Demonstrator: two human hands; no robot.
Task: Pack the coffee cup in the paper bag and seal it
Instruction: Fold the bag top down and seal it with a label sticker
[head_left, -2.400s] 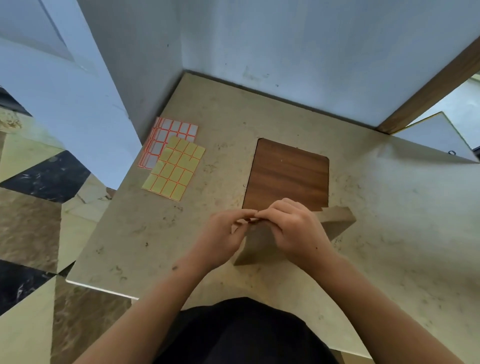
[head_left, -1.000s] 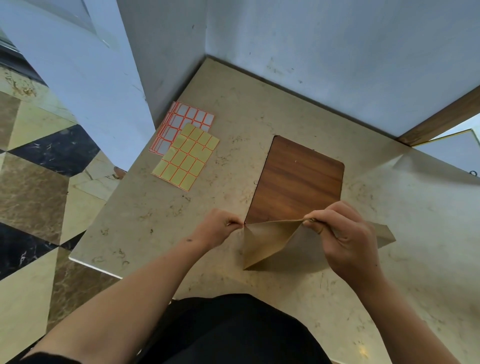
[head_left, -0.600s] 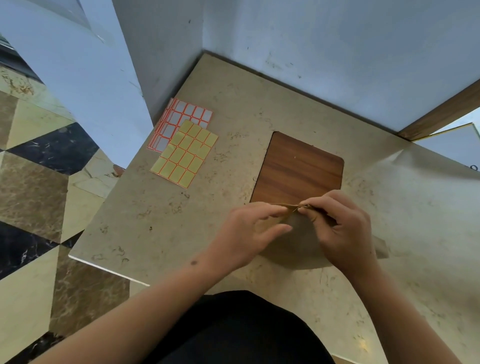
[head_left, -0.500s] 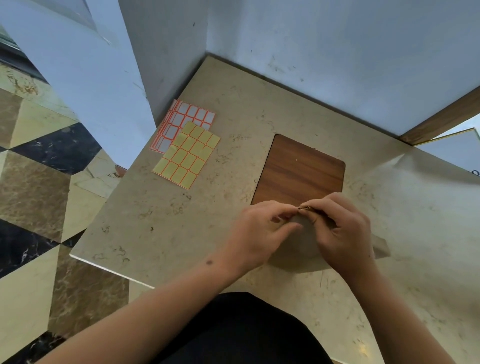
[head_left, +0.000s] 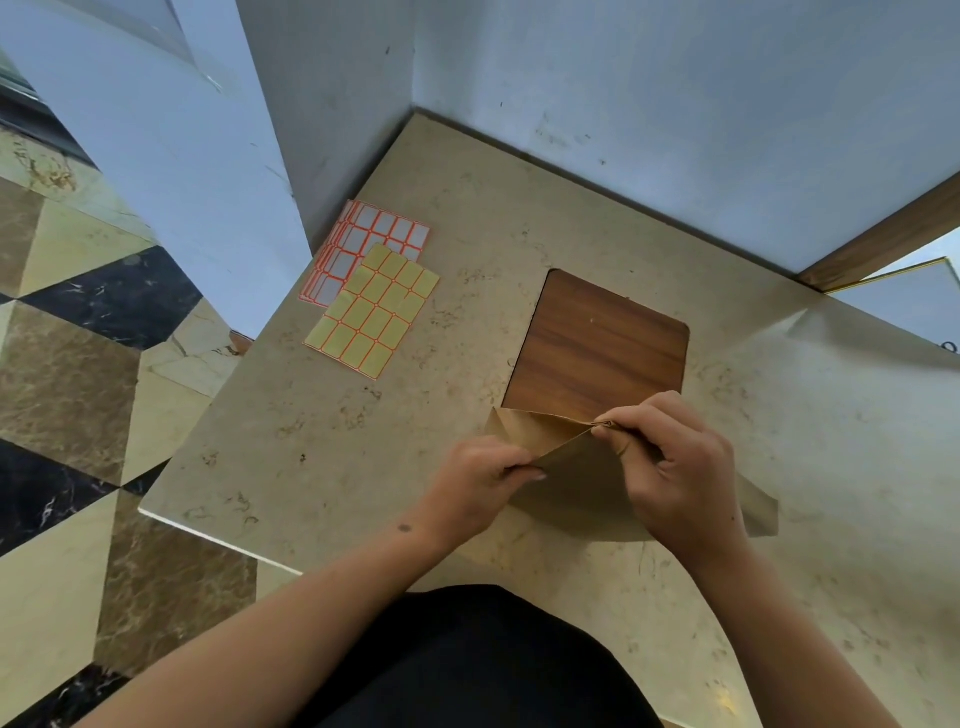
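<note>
The hands, pinched together a moment ago, have drawn apart, reopening the paper bag (head_left: 571, 467).

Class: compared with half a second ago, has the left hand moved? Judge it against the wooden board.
Yes. The left hand has drawn back from the wooden board, toward the person and leftward, pulling the paper bag open.

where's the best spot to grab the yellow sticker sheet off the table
Take the yellow sticker sheet by its near corner, coming from the table's front-left. It lies flat, its far end overlapping the white sticker sheet, so the near end lifts alone.
</note>
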